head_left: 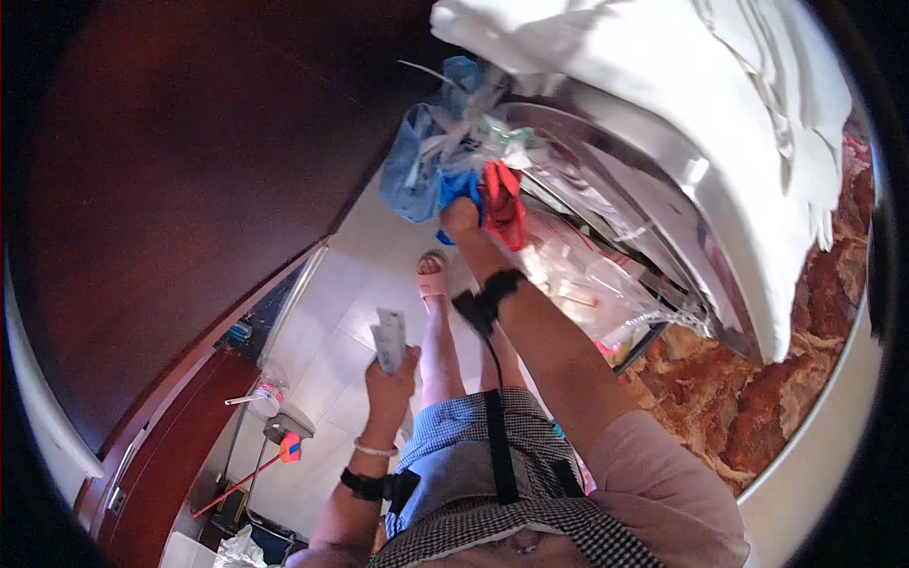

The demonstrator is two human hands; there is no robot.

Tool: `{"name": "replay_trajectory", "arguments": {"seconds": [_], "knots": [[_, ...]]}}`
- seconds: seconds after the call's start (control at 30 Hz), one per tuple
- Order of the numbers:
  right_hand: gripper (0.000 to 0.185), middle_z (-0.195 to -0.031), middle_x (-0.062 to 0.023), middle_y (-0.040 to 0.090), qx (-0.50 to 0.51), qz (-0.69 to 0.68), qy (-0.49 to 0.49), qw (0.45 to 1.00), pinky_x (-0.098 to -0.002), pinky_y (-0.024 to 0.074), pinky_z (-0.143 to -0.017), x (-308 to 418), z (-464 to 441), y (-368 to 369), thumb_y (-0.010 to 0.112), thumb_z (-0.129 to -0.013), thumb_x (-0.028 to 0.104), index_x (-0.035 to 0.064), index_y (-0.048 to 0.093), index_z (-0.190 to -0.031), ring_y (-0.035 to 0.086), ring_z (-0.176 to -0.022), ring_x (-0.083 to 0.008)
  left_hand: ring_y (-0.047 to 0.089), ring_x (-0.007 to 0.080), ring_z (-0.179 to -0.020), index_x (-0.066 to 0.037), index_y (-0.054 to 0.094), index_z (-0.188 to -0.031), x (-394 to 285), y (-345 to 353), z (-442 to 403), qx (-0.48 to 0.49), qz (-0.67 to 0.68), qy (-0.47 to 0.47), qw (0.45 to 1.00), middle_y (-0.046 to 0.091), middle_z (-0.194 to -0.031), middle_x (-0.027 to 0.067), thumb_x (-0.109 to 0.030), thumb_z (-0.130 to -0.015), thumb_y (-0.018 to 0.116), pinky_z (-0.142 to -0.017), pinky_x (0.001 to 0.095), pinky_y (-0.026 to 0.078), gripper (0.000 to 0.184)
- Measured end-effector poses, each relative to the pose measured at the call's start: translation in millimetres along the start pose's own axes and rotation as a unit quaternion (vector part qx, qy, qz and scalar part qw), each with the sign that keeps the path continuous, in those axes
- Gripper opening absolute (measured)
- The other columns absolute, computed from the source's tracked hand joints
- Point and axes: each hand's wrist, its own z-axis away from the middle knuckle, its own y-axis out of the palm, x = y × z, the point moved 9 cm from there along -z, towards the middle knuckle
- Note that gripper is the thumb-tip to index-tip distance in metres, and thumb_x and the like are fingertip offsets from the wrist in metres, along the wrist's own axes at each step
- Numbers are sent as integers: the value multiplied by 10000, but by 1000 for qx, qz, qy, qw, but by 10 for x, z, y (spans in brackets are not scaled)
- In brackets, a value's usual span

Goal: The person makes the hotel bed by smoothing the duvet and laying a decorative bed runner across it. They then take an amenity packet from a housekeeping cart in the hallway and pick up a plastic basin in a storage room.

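Observation:
My left hand (390, 386) is closed around a few flat white packets (389, 341) with small print I cannot read. They stick up past the fingers, over the tiled floor. My right hand (461, 216) reaches forward, closed on a bright blue plastic bag (459, 189). Directly right of that hand hangs a red plastic bag (504, 204). A translucent blue bag (413, 170) spreads out at the left, partly crumpled. Clear and white plastic pieces (473, 133) are bunched above. My right fingertips are partly hidden in the plastic.
A metal-framed cart (701, 170) on the right carries white folded linen (663, 66) and a clear plastic bag (587, 284). A dark wooden panel (208, 170) fills the left. A red-handled tool (241, 488) and a dustpan (287, 426) stand lower left. Brown patterned carpet (729, 407) lies right.

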Motion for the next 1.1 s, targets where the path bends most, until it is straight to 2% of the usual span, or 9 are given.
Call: {"name": "replay_trajectory", "arguments": {"seconds": [0.03,0.17,0.33,0.43,0.57,0.8,1.03,1.1], "knots": [[255,-966,-184,637,43,2,25,999,-430,488,-779,-108,-108,192,492,-820,104,15,594,-1036,601,-863,-414,499,87,-518,-11,609,-793,103,-10,-5,-4,-5,-16,1000,560,-616,16,-220,-811,688,-476,262,406,224],[251,-951,-176,634,180,-2,84,980,-431,487,-768,-585,-304,862,497,-821,119,21,593,-1031,601,-853,-405,575,122,-644,12,632,-838,465,-209,-45,-22,-46,-29,998,633,-716,58,-212,-812,677,-591,282,468,230],[247,-934,-165,630,244,-29,102,964,-432,485,-753,-798,-315,1305,504,-822,138,28,592,-1025,601,-839,-394,477,47,-588,-15,615,-811,945,-520,-4,-87,16,-97,991,556,-656,-22,-146,-813,672,-507,229,396,143],[245,-923,-159,628,247,-33,107,962,-433,485,-744,-893,-294,1348,509,-823,150,32,592,-1021,601,-831,-387,469,40,-579,-21,613,-810,1273,-609,-5,-122,54,-113,985,553,-651,-29,-138,-814,677,-493,223,379,134],[242,-909,-150,625,237,-35,116,964,-434,484,-733,-1027,-344,1337,514,-824,165,38,591,-1016,601,-821,-378,482,43,-621,-32,613,-841,1507,-604,32,-112,83,-139,980,565,-706,-34,-125,-835,665,-534,215,392,107],[240,-884,-136,620,218,-45,113,968,-436,482,-712,-1141,-340,1301,524,-826,192,48,589,-1007,601,-802,-361,509,52,-676,-35,609,-844,1672,-560,44,-114,84,-126,982,587,-745,-26,-114,-836,661,-599,226,427,96],[240,-859,-121,615,203,-58,86,974,-437,480,-692,-869,-33,875,534,-828,219,58,587,-999,601,-784,-345,522,80,-673,-24,603,-843,1384,-783,253,-118,37,-61,990,593,-732,-1,-132,-836,665,-602,256,440,125],[241,-852,-117,614,206,-62,69,974,-438,480,-686,-722,152,664,537,-829,226,61,587,-996,601,-779,-341,524,86,-676,-35,607,-871,1334,-1056,417,-140,17,48,989,597,-740,-1,-139,-843,657,-606,266,444,119]]}}
